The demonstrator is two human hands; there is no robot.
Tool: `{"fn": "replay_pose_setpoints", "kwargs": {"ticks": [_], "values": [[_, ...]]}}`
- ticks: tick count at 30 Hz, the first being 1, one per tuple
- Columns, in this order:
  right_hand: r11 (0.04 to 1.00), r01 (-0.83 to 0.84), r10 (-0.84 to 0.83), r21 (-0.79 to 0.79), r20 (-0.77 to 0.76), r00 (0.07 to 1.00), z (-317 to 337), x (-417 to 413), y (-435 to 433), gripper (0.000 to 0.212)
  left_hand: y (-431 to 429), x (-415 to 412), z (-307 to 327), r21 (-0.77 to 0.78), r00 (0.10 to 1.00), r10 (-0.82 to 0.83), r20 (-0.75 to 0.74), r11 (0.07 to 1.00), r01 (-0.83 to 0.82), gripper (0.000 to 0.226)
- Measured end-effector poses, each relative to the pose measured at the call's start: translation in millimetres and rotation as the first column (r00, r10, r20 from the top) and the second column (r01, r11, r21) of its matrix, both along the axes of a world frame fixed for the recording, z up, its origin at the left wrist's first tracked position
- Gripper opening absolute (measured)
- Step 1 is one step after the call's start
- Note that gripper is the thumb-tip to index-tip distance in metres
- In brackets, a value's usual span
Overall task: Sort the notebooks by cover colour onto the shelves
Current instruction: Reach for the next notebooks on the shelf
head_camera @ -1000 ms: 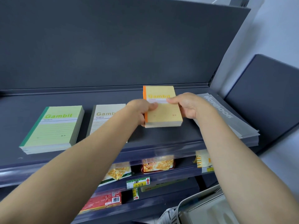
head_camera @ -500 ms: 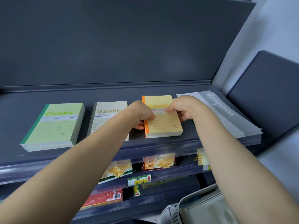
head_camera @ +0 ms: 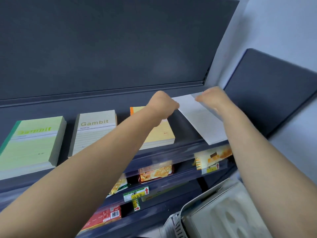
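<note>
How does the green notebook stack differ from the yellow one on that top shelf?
The green notebook stack has a dark green spine; the yellow stack has an orange one. The green stack lies at the shelf's left end, the yellow stack third along. The green stack is uncovered; the left forearm crosses the yellow stack. Both lie flat, covers up, on the top shelf.

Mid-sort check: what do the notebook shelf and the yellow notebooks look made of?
The shelf looks like painted sheet metal, matte dark grey, judging by its folded back lip, though that is hard to confirm. The yellow notebooks are paper: matte card cover, fine page layers along the front edge.
</note>
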State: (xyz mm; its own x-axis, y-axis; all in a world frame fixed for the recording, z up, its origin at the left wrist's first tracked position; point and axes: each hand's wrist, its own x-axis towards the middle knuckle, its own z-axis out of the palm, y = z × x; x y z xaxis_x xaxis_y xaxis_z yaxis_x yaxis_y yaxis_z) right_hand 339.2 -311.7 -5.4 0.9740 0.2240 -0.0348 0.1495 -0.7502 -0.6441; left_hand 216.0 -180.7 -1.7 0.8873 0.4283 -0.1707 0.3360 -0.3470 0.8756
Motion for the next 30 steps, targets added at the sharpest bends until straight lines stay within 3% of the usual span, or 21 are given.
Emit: {"fn": "replay_pose_setpoints", "kwargs": {"ticks": [2,6,11,18,22,24,30], "values": [[0.997,0.044,-0.046,-0.07,-0.022,0.999,-2.8,12.7,-30.5,0.029,-20.6,12.9,-1.9,-0.331,0.997,-0.019,-0.073,0.944,-0.006,0.031],[0.984,0.073,-0.093,-0.164,-0.112,0.989,-17.2,29.5,-74.5,0.047,-47.8,36.4,-13.4,-0.533,0.978,-0.034,-0.206,0.842,-0.083,0.045],[0.982,0.089,-0.121,-0.167,-0.19,0.974,-28.1,39.9,-96.0,0.066,-58.3,58.3,-14.7,-0.594,0.967,0.003,-0.254,0.789,-0.159,0.025],[0.967,0.127,-0.169,-0.221,-0.184,0.968,-37.3,52.1,-107.1,0.042,-69.2,82.9,-19.2,-0.635,0.969,0.018,-0.247,0.752,-0.176,0.006],[0.964,0.177,-0.213,-0.198,-0.177,0.961,-40.1,55.7,-110.7,0.027,-71.9,90.6,-22.0,-0.664,0.959,0.011,-0.282,0.719,-0.204,0.003],[0.96,0.221,-0.248,-0.173,-0.154,0.956,-41.0,57.6,-112.8,0.023,-76.5,92.0,-23.8,-0.687,0.96,-0.002,-0.28,0.699,-0.198,0.018],[0.93,0.367,-0.366,-0.01,-0.1,0.925,-35.1,55.3,-119.8,0.03,-84.8,92.5,-19.6,-0.628,0.996,-0.004,-0.092,0.776,-0.055,0.022]]}}
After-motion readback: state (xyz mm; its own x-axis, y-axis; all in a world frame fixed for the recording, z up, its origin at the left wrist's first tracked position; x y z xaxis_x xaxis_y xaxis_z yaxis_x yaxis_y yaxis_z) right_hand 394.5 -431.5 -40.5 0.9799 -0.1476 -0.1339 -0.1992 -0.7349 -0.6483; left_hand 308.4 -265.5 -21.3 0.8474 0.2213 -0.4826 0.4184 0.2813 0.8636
